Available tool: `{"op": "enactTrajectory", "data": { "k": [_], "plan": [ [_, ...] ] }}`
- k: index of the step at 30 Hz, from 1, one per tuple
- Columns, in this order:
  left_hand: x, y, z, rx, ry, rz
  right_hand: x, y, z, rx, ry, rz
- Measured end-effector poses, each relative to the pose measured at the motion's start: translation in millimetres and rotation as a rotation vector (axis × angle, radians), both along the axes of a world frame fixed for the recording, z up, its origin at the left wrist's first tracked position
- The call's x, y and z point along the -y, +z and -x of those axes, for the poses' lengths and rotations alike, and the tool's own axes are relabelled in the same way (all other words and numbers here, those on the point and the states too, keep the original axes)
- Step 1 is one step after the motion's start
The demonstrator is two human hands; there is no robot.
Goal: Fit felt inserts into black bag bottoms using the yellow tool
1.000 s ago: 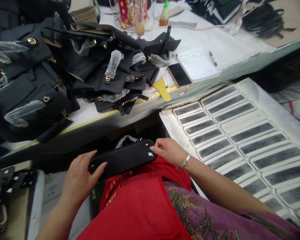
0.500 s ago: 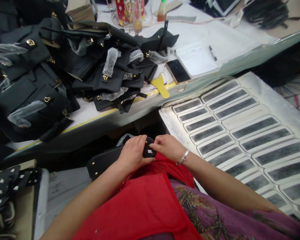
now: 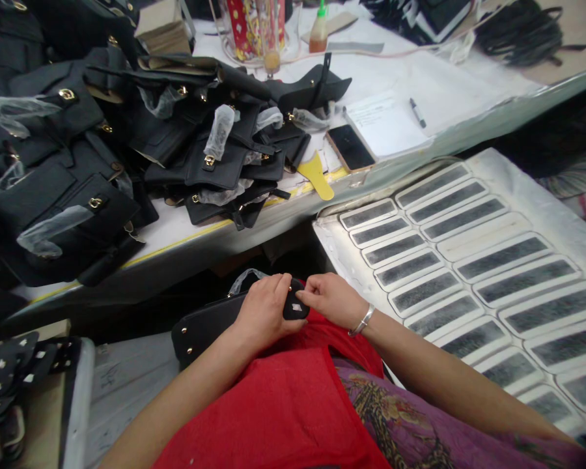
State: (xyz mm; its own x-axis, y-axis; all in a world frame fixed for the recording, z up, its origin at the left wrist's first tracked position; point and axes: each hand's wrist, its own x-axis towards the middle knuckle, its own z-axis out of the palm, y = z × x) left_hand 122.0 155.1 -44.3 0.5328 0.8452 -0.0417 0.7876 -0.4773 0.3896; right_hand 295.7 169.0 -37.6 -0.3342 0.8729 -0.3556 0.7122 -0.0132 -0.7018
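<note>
A black handbag (image 3: 208,324) with gold studs lies on its side across my lap, its clear-wrapped handle (image 3: 245,280) sticking up behind. My left hand (image 3: 267,304) is wrapped over the bag near its right end, thumb along the near edge. At that end, my right hand (image 3: 330,298) has its fingers curled, with thumb and fingertip against the bag's edge. A small white patch shows on the black surface beside it. Whatever the right fingertips may pinch is too small to make out.
Many black handbags (image 3: 215,146) are piled on the table at left. A yellow scraper (image 3: 316,177), a phone (image 3: 350,147), paper (image 3: 383,124) and a marker (image 3: 417,113) lie along it. A board of dark-centred strips (image 3: 422,280) stands at right; black pieces (image 3: 4,371) sit lower left.
The whole view has shifted slightly, so things appear a little lower. Both hands stay on the bag's right end, with hardly any change in their grip.
</note>
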Motion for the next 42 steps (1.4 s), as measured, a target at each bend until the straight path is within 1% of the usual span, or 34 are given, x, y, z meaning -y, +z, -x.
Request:
{"op": "enactTrajectory", "data": {
  "k": [6, 9, 11, 13, 14, 15, 16, 17, 19, 20, 21, 22, 23, 25, 26, 29, 32, 36, 38, 42],
  "plan": [
    [-1.2, 0.2, -1.4, 0.002, 0.005, 0.011, 1.7, -2.6, 3.2, 0.033, -0.033, -0.005],
    [0.4, -0.7, -5.4, -0.015, 0.038, 0.024, 2.3, -3.4, 3.3, 0.024, -0.029, -0.012],
    [4.0, 1.9, -5.4, -0.006, 0.058, 0.024, 3.5, -2.5, 3.6, 0.022, -0.019, -0.023],
    [10.4, 7.8, 3.6, 0.035, 0.057, -0.001, 5.0, -1.8, 4.4, 0.030, -0.011, -0.033],
    [15.0, 11.5, 13.2, 0.067, 0.059, -0.022, 5.4, -2.0, 5.0, 0.040, -0.009, -0.037],
    [20.9, 15.4, 26.3, 0.104, 0.087, -0.052, 5.5, -2.7, 5.5, 0.051, -0.008, -0.039],
    [28.4, 19.1, 42.6, 0.140, 0.158, -0.091, 5.4, -3.8, 6.0, 0.063, -0.002, -0.039],
    [37.6, 22.1, 61.5, 0.169, 0.274, -0.133, 5.2, -5.1, 6.3, 0.076, 0.004, -0.038],
    [58.9, 24.3, 102.6, 0.204, 0.594, -0.190, 5.1, -7.5, 6.6, 0.098, 0.027, -0.038],
    [69.6, 22.9, 122.3, 0.220, 0.751, -0.171, 5.1, -8.2, 6.7, 0.106, 0.037, -0.037],
    [79.3, 19.9, 139.9, 0.249, 0.874, -0.106, 5.2, -8.6, 6.9, 0.116, 0.044, -0.035],
    [87.4, 15.5, 154.6, 0.291, 0.954, -0.007, 5.2, -8.7, 7.2, 0.130, 0.048, -0.030],
    [93.4, 10.4, 165.9, 0.350, 0.995, 0.110, 5.1, -8.4, 7.7, 0.145, 0.050, -0.025],
    [99.3, 0.7, 178.6, 0.504, 1.009, 0.320, 4.3, -7.4, 9.7, 0.175, 0.045, -0.016],
    [99.7, -2.9, 181.1, 0.586, 1.004, 0.391, 3.7, -6.8, 11.1, 0.185, 0.043, -0.014],
    [95.4, -7.8, 182.4, 0.766, 1.010, 0.504, 2.9, -4.4, 16.0, 0.191, 0.038, -0.018],
    [90.9, -9.8, 184.4, 0.828, 1.003, 0.541, 4.1, -1.4, 20.4, 0.193, 0.021, -0.014],
    [88.9, -16.9, 189.4, 0.903, 0.984, 0.497, 6.3, 2.4, 25.1, 0.202, -0.005, 0.002],
    [88.4, -20.0, 191.0, 0.904, 0.974, 0.481, 6.6, 3.1, 26.3, 0.217, -0.009, 0.008],
    [86.9, -20.3, 192.8, 0.852, 0.949, 0.515, 6.2, 1.7, 25.6, 0.231, -0.010, 0.037]
  ]
}}
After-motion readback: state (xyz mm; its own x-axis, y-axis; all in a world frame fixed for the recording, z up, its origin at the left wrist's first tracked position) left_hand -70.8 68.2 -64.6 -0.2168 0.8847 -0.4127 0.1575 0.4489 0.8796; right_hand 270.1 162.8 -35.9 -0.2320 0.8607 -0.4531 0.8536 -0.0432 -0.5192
